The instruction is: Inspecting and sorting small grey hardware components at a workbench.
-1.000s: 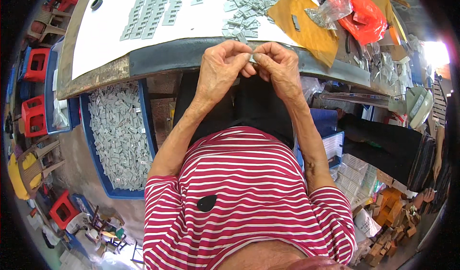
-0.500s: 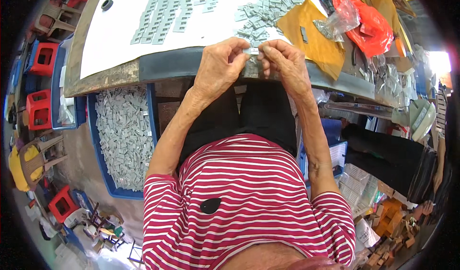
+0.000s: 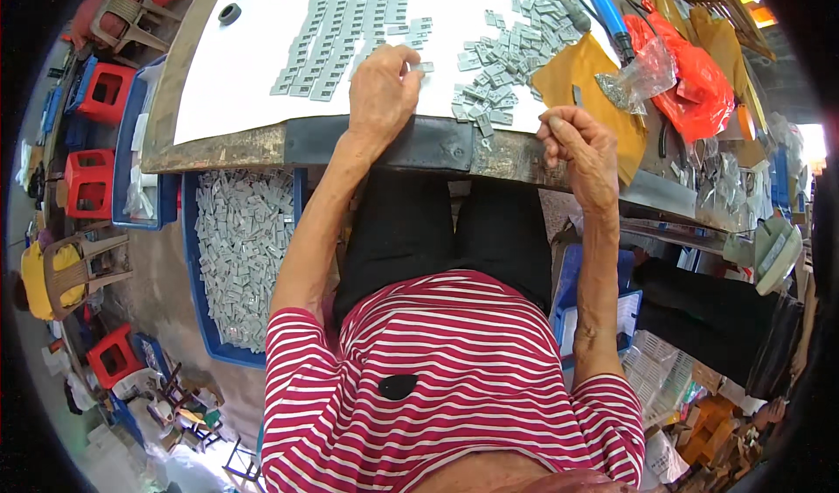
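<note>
My left hand [image 3: 383, 95] is over the white sheet, thumb and fingers pinching a small grey flat piece [image 3: 426, 67] by one end. Just beyond it, rows of like grey pieces [image 3: 371, 12] lie side by side in neat columns. My right hand [image 3: 584, 148] is above the table's front edge, beside the brown paper [image 3: 568, 66]. Its thumb and forefinger are pressed together; whatever lies between them is too small to make out. A loose heap of grey pieces [image 3: 507, 65] spreads between the two hands.
A blue-handled tool [image 3: 605, 3] and a red plastic bag [image 3: 695, 82] lie at the right. A black ring [image 3: 230, 14] rests at the sheet's far left. Below the table stands a blue crate [image 3: 192, 257] full of grey pieces. Red stools [image 3: 90, 183] are at the left.
My hands were together at the grey piece near the table's edge; now they are apart. The left has carried the piece toward the rows, and the right has moved right and nearer to me.
</note>
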The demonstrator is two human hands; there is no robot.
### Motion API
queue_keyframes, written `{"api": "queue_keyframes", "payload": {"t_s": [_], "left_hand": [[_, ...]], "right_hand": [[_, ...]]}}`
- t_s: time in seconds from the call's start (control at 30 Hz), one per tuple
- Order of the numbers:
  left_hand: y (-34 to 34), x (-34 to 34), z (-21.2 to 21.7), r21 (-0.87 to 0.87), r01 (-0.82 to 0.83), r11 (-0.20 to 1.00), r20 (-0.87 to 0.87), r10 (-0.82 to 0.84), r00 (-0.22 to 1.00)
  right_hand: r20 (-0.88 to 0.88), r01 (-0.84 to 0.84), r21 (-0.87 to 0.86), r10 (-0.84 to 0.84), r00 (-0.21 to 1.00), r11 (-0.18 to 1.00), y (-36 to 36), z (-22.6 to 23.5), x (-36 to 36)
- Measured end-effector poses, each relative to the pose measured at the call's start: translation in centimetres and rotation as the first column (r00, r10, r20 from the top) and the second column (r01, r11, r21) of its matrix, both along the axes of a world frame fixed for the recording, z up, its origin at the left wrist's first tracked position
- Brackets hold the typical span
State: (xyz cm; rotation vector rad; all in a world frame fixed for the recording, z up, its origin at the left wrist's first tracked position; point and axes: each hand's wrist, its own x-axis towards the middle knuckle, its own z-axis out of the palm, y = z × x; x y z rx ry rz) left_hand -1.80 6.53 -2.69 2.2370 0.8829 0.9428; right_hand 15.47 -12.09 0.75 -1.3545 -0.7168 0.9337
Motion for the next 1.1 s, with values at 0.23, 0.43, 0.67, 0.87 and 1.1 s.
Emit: {"api": "queue_keyframes", "payload": {"t_s": [0.23, 0.43, 0.67, 0.87, 1.1], "left_hand": [[1.8, 0.5, -1.6, 0.211, -0.036, 0.977, -0.102, 0.059, 0.993], [1.9, 0.6, -1.2, 0.222, -0.072, 0.972, -0.188, 0.115, 0.975], [2.1, 1.2, -1.0, 0.363, -0.07, 0.929, -0.232, 0.164, 0.959], [2.9, 0.5, -1.4, 0.325, -0.039, 0.945, -0.278, 0.134, 0.951], [2.8, 1.0, -0.9, 0.328, -0.053, 0.943, -0.332, 0.168, 0.928]], "right_hand": [[0.108, 0.078, -0.038, -0.073, 0.991, 0.996, -1.1, 0.6, 2.6], [0.163, 0.091, -0.044, -0.082, 0.983, 0.995, -1.7, 0.9, 4.6], [0.27, 0.146, -0.104, -0.113, 0.956, 0.984, -1.7, 1.3, 6.2], [0.609, 0.192, -0.174, -0.048, 0.792, 0.966, -0.4, 0.9, 7.8], [0.929, 0.088, -0.065, 0.029, 0.369, 0.994, 0.4, -1.3, 10.0]]}}
